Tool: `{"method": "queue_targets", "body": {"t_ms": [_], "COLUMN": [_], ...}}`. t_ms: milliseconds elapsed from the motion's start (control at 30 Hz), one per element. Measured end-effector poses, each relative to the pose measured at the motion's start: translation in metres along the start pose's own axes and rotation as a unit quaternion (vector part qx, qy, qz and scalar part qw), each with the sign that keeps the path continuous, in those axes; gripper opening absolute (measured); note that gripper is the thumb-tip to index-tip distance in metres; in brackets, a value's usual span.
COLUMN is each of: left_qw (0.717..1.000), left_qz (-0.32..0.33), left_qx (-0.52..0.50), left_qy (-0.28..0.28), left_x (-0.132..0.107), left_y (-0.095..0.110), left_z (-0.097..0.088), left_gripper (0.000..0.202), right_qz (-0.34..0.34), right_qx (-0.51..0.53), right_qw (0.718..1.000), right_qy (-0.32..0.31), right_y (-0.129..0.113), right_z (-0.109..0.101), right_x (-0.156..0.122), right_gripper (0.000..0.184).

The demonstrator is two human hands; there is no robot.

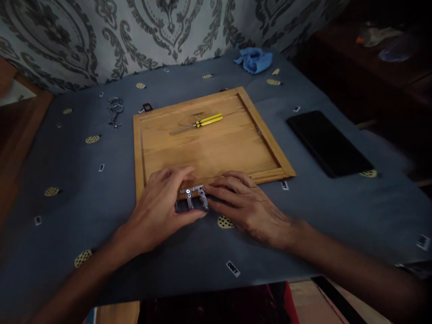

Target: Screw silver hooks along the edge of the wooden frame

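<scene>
A wooden framed panel (209, 148) lies on the cloth-covered table. On its near edge sits a silver metal hinge (191, 198) with a cross-head screw head showing. My left hand (157, 207) closes around the hinge, its thumb stretched along the near side and its fingers over the frame. From the other side my right hand (249, 209) bends over the edge, fingertips against the hinge's right end. Its thumb is hard to make out. A yellow-handled screwdriver (197, 123) lies on the panel, beyond both hands.
Several small metal pieces (115, 110) lie left of the panel. A black phone (330, 144) lies to the right. Near the patterned curtain (141, 33) is a crumpled blue cloth (254, 60). A dark fitting (147, 107) shows at the panel's far edge.
</scene>
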State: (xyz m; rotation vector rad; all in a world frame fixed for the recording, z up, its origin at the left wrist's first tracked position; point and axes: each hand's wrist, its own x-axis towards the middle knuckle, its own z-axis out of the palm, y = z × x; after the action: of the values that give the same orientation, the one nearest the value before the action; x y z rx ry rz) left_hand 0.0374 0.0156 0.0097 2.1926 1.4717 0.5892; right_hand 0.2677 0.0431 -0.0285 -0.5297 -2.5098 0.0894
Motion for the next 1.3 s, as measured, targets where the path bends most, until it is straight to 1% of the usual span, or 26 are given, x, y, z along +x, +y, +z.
{"method": "queue_targets", "body": {"t_ms": [100, 200, 333, 467, 600, 833, 1000, 1133, 1300], "left_qw": [0.997, 0.995, 0.996, 0.998, 0.998, 0.997, 0.996, 0.996, 0.998], "left_qz": [0.040, 0.044, 0.020, 0.016, 0.015, 0.017, 0.022, 0.021, 0.000], "left_qx": [0.070, 0.088, 0.081, 0.067, 0.065, 0.074, 0.087, 0.090, 0.058], "left_qy": [-0.008, -0.011, -0.008, -0.004, 0.003, 0.006, 0.013, 0.005, 0.005], "left_x": [-0.001, -0.001, -0.001, -0.001, -0.002, -0.001, -0.001, -0.002, -0.003], "left_y": [0.005, 0.005, 0.003, 0.003, 0.003, 0.003, 0.005, 0.007, 0.005], "left_z": [0.006, 0.010, 0.013, 0.014, 0.015, 0.014, 0.013, 0.013, 0.014], "left_gripper": [0.075, 0.077, 0.074, 0.076, 0.079, 0.076, 0.076, 0.073, 0.075], "right_qz": [0.003, 0.006, 0.005, 0.004, 0.003, 0.001, 0.002, 0.000, 0.000], "right_qx": [0.001, 0.009, 0.003, -0.003, 0.003, 0.012, -0.003, -0.002, 0.006], "right_qw": [1.000, 1.000, 1.000, 1.000, 1.000, 1.000, 1.000, 1.000, 1.000], "right_qy": [0.003, 0.003, 0.007, 0.010, 0.003, -0.010, 0.006, 0.008, 0.007], "right_y": [0.000, 0.000, 0.000, 0.000, 0.000, 0.001, 0.000, 0.000, 0.001], "right_z": [0.000, 0.001, 0.001, 0.001, 0.001, 0.002, 0.002, 0.002, 0.002], "right_x": [0.000, 0.000, 0.000, 0.000, 0.000, -0.002, -0.001, 0.000, -0.001], "right_gripper": [0.036, 0.037, 0.039, 0.042, 0.034, 0.024, 0.034, 0.030, 0.030]}}
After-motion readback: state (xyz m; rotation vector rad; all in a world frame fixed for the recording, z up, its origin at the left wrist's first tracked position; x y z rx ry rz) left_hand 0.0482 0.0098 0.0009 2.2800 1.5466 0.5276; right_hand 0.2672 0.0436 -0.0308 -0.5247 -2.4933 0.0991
